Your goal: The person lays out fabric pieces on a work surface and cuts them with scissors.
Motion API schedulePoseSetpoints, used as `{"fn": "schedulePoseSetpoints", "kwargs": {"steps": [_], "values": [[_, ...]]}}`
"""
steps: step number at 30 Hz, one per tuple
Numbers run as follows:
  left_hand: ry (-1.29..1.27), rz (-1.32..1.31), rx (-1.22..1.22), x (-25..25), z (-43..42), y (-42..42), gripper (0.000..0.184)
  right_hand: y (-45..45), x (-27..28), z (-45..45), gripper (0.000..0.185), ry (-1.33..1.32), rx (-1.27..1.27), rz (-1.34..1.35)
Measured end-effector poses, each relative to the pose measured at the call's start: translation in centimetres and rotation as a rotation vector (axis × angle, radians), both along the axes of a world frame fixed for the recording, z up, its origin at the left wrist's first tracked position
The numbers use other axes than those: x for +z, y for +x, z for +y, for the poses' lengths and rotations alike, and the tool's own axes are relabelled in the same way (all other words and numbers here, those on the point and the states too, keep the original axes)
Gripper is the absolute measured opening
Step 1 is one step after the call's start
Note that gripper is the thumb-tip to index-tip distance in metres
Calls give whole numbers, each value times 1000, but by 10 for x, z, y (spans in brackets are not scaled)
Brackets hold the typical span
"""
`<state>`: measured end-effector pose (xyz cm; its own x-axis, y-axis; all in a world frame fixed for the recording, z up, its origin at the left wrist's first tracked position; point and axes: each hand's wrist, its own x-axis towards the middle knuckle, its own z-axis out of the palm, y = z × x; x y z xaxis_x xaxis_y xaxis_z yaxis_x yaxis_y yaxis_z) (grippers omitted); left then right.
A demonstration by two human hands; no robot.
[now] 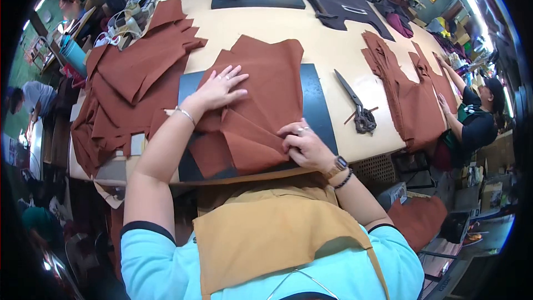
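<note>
We see a reddish-brown piece (264, 86) at the centre of the frame, matte and supple, with a jagged top edge and soft creases near its lower edge; whether it is cloth or leather we cannot tell. Our left hand (222, 86) rests on its upper left part, palm down, fingers extended and spread. Our right hand (305, 147) sits at its lower right edge with the fingers curled; we cannot tell whether they pinch the material. The display of the wristwatch (340, 163) on the right wrist is too small for us to read. Beneath the piece we find a smooth, dark, rectangular board (318, 111) on a pale cream table (250, 22). Just right of the board lie metal scissors (350, 89), blades toward the top of the frame, their handles wrapped in dark, crumpled material. At left of the frame we see a heap of reddish-brown pieces (139, 78) with pointed, angular edges; at right, a creased stack (408, 111) of the same colour, with a person (480, 114) in dark clothing reaching beside it. A dark sheet (355, 16) lies at upper right. Below, we see a tan apron (272, 233) over a turquoise shirt (161, 261).
</note>
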<state>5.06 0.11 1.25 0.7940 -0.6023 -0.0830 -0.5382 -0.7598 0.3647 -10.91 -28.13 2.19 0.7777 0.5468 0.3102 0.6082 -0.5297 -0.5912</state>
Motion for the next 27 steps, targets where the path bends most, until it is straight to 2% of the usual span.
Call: {"fn": "schedulePoseSetpoints", "kwargs": {"steps": [2,3,5,7,8,10,12,13,14,15,16,17,21,24,26,27], "values": [[26,-16,34,-6,-2,0,61,9,3,-35,16,39,-111,-20],[42,-12,57,-11,1,0,64,15,9,-59,17,0,-221,-151],[89,-8,78,-17,6,3,71,22,20,-106,17,122,-492,-117],[77,38,269,-5,1,-10,71,30,10,-144,12,414,-719,-162],[67,57,376,1,2,-18,71,32,8,-160,10,444,-771,-172],[159,31,413,11,5,-37,84,21,18,-158,10,568,-763,-15],[296,-28,463,21,-1,-64,94,14,9,-152,13,621,-755,318],[291,-48,492,17,-1,-72,105,12,10,-136,19,431,-755,116],[290,-74,522,14,0,-79,105,8,9,-122,25,328,-695,-10],[291,-102,552,9,2,-84,105,0,24,-101,27,255,-642,-1],[292,-131,581,3,4,-89,105,2,15,-95,28,125,-576,45],[283,-201,618,-14,10,-90,104,-1,10,-90,32,-1,-514,-18],[209,-163,428,-5,-2,-123,99,2,-5,-72,42,-372,-412,-98],[224,-166,437,1,5,-119,101,38,-9,-93,47,-701,-800,-234],[240,-174,476,0,23,-106,101,62,-11,-129,51,-668,-1055,-262],[250,-181,490,-3,36,-100,101,67,-5,-146,52,-616,-1090,-273]]}}
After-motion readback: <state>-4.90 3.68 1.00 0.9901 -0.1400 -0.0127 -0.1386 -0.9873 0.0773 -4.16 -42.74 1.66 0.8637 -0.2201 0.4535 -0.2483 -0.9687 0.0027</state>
